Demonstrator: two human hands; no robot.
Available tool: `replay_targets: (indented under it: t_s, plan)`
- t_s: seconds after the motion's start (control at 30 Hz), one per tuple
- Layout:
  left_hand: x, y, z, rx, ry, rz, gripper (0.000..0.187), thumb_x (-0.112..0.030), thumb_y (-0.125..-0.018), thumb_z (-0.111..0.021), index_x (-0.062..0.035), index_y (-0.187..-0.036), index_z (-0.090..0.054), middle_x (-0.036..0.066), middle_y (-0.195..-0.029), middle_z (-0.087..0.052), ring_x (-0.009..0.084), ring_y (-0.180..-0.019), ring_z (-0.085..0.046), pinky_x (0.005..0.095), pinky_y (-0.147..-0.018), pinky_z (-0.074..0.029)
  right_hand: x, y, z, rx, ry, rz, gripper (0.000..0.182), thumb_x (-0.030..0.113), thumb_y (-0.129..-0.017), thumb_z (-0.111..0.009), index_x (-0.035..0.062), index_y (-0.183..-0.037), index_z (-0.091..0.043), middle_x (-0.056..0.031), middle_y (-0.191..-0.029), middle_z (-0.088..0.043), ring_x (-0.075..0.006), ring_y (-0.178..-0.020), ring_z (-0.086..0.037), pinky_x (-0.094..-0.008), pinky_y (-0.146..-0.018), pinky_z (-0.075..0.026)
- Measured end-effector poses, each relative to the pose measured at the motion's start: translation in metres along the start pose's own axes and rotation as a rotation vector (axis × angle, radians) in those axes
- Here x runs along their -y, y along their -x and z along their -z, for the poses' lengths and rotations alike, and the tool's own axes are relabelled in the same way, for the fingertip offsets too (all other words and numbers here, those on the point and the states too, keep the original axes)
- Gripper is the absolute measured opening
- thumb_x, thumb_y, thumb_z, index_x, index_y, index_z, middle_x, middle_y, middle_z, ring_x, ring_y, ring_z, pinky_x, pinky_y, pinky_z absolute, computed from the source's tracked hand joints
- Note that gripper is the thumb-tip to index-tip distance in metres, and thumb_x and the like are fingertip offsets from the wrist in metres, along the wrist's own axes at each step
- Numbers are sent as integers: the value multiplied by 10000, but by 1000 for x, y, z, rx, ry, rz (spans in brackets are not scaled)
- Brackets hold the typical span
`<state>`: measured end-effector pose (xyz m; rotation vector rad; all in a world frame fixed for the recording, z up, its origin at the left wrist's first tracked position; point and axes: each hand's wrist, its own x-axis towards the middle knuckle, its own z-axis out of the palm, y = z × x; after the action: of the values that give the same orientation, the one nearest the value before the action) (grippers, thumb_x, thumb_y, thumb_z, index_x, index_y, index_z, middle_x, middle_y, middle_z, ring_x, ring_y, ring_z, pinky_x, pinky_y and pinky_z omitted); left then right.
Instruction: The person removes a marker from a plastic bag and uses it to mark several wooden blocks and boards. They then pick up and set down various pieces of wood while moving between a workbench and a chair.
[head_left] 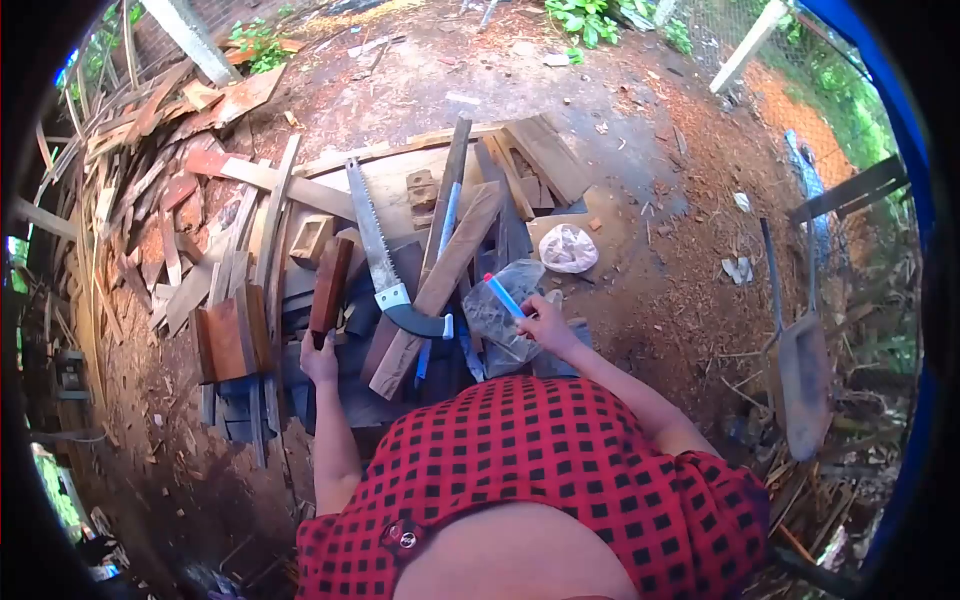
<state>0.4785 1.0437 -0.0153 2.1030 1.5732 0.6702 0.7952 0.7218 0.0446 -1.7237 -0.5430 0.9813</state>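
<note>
My left hand is closed on the lower end of a reddish-brown wooden block, which stands tilted away from me. In my right hand is a slim blue tube with a red end, gripped near its lower end and held over a clear plastic bag. Between the hands lies a handsaw with a dark curved handle, its blade pointing away. A brown plank rests diagonally just right of the saw.
Dark red-brown blocks stand at the left. Beyond them are heaped scrap boards. A knotted pale bag sits right of the work pile, near a wide board. A long-handled dustpan is at far right.
</note>
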Motion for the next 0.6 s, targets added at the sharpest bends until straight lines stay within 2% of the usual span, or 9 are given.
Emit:
replay_targets:
  t_s: [0.03,0.13,0.27,0.37,0.43,0.47,0.5,0.57,0.6]
  plan:
    - [1,0,-1,6,-1,-11,504,-390,-749,-701,-84,-1135,-594,119,-1049,-633,316,-944,-608,392,-815,-459,-1,-2,-2,-11,-7,-1,151,105,-824,-599,28,-925,-517,-49,-768,-597,-98,-664,-590,-229,-570,-459]
    - [17,-4,-11,-6,-10,-31,527,-390,-754,-697,-61,-1151,-584,132,-1064,-626,317,-958,-603,387,-825,-456,-6,-7,-5,-55,-53,70,203,55,-719,-634,11,-876,-514,-62,-771,-566,-135,-716,-559,-266,-632,-465]
    - [17,-5,-11,6,60,-55,568,-395,-757,-695,-31,-1174,-569,155,-1073,-620,315,-979,-596,381,-854,-446,-7,-16,0,-109,-165,47,252,59,-697,-677,1,-890,-527,-68,-788,-581,-128,-701,-567,-275,-621,-471]
    - [12,-4,-6,53,63,-27,583,-383,-756,-700,-25,-1192,-554,169,-1090,-608,319,-1007,-580,381,-884,-431,-4,-26,18,-216,-100,147,267,66,-670,-723,2,-862,-550,-64,-767,-598,-119,-670,-573,-279,-601,-471]
    - [8,-1,-2,86,61,-2,593,-370,-753,-706,-26,-1207,-542,178,-1110,-595,324,-1032,-565,383,-904,-418,-16,-46,38,-304,-218,146,256,60,-688,-717,28,-859,-529,-26,-714,-561,-107,-651,-571,-262,-614,-480]
    - [6,3,0,39,7,-54,615,-357,-746,-715,-29,-1229,-520,183,-1140,-573,332,-1065,-539,387,-923,-403,-16,-53,50,-386,-151,122,228,98,-720,-711,39,-823,-516,-23,-684,-543,-103,-600,-557,-262,-535,-463]
    - [5,10,4,-9,-46,-107,640,-344,-739,-725,-32,-1250,-499,189,-1169,-552,339,-1098,-513,392,-942,-387,-14,-64,65,-391,-162,121,228,98,-720,-711,39,-823,-516,-23,-684,-543,-103,-600,-557,-262,-535,-463]
    - [-11,31,33,-6,-176,1,672,-335,-735,-731,-43,-1279,-466,211,-1209,-509,357,-1146,-462,408,-964,-366,-13,-94,100,-484,-443,-145,198,143,-768,-684,62,-782,-504,-17,-643,-513,-106,-536,-524,-264,-441,-411]
    - [-11,39,41,-7,-193,27,667,-335,-738,-729,-45,-1279,-467,217,-1209,-506,361,-1149,-458,411,-965,-365,-14,-106,110,-483,-457,-144,198,143,-768,-684,62,-782,-504,-17,-643,-513,-106,-536,-524,-264,-441,-411]
